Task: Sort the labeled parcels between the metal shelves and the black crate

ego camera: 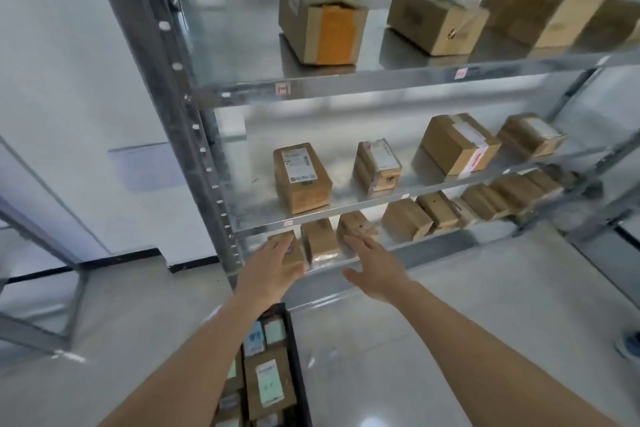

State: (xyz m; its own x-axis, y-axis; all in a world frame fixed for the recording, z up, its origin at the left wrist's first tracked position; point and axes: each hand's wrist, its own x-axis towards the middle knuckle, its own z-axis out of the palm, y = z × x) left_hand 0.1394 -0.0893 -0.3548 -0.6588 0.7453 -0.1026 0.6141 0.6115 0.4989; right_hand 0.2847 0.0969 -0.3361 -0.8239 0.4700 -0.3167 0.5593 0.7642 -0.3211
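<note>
Both bare arms reach up from the bottom of the frame toward the lowest level of the tall galvanised metal shelving unit [221, 184] that fills the centre and right. The left hand [273, 270] lies over a small brown cardboard parcel [289, 250] at the left end of that bottom shelf, fingers bent down around its top and near side so the grip is closed on the box. The right hand [375, 265] hovers just to the right, fingers straight and spread, thumb out to the left, palm down, holding nothing; its fingertips are close to a third brown parcel [353, 225], though I cannot tell if they touch it. Between the two hands stands another small brown parcel [320, 241], upright at the shelf's front edge. More brown boxes run along the bottom shelf toward the right of the frame. On the middle shelf sits a brown parcel with a white printed label [301, 177] on top, with three more labelled boxes to its right. The top shelf, in the upper right, carries larger cartons, one with an orange end panel [323, 17]. At the bottom centre, between the forearms, stands the long black plastic crate [298, 357] on the pale grey floor [398, 340], packed with brown parcels bearing pale green and white labels.
</note>
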